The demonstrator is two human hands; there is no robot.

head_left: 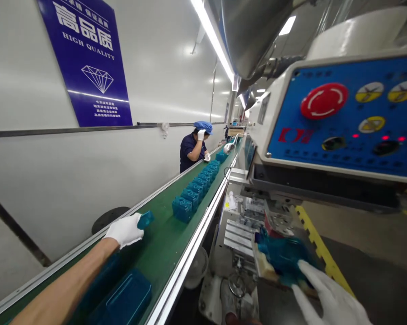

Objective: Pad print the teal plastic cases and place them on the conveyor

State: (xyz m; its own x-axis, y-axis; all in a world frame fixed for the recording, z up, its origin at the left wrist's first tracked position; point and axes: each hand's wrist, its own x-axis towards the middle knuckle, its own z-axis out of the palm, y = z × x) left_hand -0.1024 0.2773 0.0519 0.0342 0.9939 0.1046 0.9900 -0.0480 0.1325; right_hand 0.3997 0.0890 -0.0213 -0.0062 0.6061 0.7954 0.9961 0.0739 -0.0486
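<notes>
bright, even light from ceiling strips (212,43), soft glare along the white wall (54,149), hardly any shadow. heavy wide-angle bending toward the frame edges, conveyor belt (162,225) bowed; motion blur across the right hand (328,293) and blue piece (284,257).

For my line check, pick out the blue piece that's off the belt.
The blurred one in the right hand, at the machine; the others sit on or above the green belt.

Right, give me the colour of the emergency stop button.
The emergency stop button is red with white arrow marks, on a blue control panel; it shows clearest in the head view.
</notes>
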